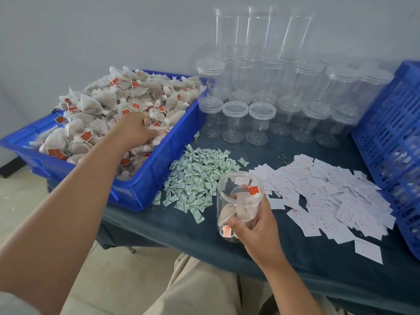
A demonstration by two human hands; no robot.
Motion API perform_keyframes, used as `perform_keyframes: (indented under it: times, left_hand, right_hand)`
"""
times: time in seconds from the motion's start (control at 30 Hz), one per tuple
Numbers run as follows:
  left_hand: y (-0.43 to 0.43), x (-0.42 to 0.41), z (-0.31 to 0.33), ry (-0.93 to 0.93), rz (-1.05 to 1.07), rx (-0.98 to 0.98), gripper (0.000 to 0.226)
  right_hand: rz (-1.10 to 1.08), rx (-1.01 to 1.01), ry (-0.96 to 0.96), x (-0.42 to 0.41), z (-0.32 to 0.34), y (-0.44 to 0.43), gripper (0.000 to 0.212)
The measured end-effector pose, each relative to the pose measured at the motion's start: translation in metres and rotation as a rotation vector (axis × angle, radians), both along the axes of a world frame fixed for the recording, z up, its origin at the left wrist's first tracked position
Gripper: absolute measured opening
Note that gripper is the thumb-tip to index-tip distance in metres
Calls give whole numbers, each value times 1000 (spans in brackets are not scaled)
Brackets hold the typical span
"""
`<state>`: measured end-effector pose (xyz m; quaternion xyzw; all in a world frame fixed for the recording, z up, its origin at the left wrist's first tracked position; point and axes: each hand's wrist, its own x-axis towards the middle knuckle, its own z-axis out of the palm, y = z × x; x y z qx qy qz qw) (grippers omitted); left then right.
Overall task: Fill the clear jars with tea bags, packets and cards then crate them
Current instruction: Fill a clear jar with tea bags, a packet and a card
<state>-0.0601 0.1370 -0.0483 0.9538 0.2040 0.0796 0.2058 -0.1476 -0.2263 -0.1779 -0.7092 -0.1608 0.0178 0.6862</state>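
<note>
1. My right hand (258, 228) grips the open jar (238, 201) low on its wall, with the thumb in front and the fingers curled round the back.
2. The jar has no lid and holds a few tea bags with red tags. It is near the front of the surface (204, 242), between the packets (195, 178) and the cards (329, 196).
3. My left hand (136, 130) reaches into the heap of tea bags (102, 103). Its fingers bend down among them and the tips are hidden, so I cannot tell if it holds one.
4. The tea bags fill a blue bin (136, 192) at the left end of the surface.
5. The green and white packets lie in a loose pile just beside the bin, and the white cards are spread to the right of them.
6. Behind both piles stand many lidded jars (261, 114), all clear, some stacked against the wall.
7. A blue crate (391, 123) with slotted walls stands at the right edge, touching the cards.
</note>
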Motion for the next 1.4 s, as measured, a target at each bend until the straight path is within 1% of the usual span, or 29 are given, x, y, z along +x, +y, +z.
perform_keyframes:
  times: [0.07,0.17,0.2,0.27,0.3,0.33,0.4,0.43,0.5,0.53,0.63,0.73,0.8,0.83,0.87,0.97,1.0,1.03,1.07,1.1,1.13,1.17,1.2,1.23,1.3,1.33,1.37,1.4]
  left_hand:
    - [0,-2,-1,-40,24,-59,39]
    - [0,-8,4,-52,51,-210,56]
    - [0,-9,7,-64,57,-270,58]
    - [-3,-14,15,-147,79,-397,60]
    - [-5,-18,20,-206,87,-424,56]
    - [-11,-22,27,-260,83,-422,46]
    - [-25,-33,43,-349,45,-403,15]
    - [-35,-39,52,-365,-5,-413,4]
    - [-60,-50,66,-327,-158,-444,8]
    - [-75,-55,71,-295,-253,-427,8]
    - [-128,-67,76,-181,-538,-215,9]
    - [-174,-72,59,1,-737,-42,12]
    - [-192,-72,43,103,-802,106,20]
    - [-196,-71,38,130,-805,128,25]
    - [-198,-71,36,145,-810,117,27]
    - [-193,-67,36,212,-879,100,21]
    - [-191,-67,37,242,-910,98,24]
    - [-189,-67,38,228,-928,60,27]
    - [-185,-67,39,148,-908,-26,29]
    - [-180,-65,39,10,-840,-155,28]
    - [-174,-62,37,-141,-726,-273,26]
    - [-167,-57,30,-260,-589,-325,25]
    - [-160,-53,22,-300,-468,-286,22]
    - [-153,-49,11,-229,-398,-167,19]
    - [-143,-45,-22,127,-403,128,20]
    - [-141,-45,-39,285,-419,215,26]
    - [-140,-46,-54,360,-423,248,33]
    - [-140,-47,-66,351,-406,237,35]
  right_hand:
    - [10,0,-2,0,1,0,76]
    - [15,4,-8,-1,3,1,74]
    - [17,5,-9,-1,4,1,74]
    - [19,5,-14,-1,4,1,73]
    - [19,6,-16,-1,4,1,74]
    - [20,7,-16,-1,3,1,74]
    - [23,2,-20,0,2,1,74]
    - [23,-9,-26,0,2,1,74]
    - [24,-42,-41,0,2,1,72]
    - [25,-54,-48,0,2,1,71]
    - [15,-67,-62,-1,1,1,72]
    - [-3,-45,-82,-3,6,2,68]
    - [-17,-44,-98,-4,10,2,66]
    - [-20,-48,-99,-4,11,2,67]
    - [-21,-47,-95,-3,11,2,66]
    - [-23,-47,-102,-2,9,2,63]
    - [-17,-56,-112,-2,7,1,63]
    - [-13,-60,-117,-2,5,1,64]
    - [-16,-51,-115,-2,4,1,65]
    - [-27,-34,-110,-2,3,0,66]
    - [-41,-10,-105,-1,3,0,68]
    - [-55,14,-104,-1,3,0,70]
    - [-69,41,-102,-2,4,0,70]
    - [-87,66,-95,-2,5,1,66]
    - [-114,100,-93,-3,9,1,57]
    - [-116,107,-95,-3,10,1,56]
    - [-115,106,-94,-3,9,1,56]
    - [-115,104,-92,-4,9,1,57]
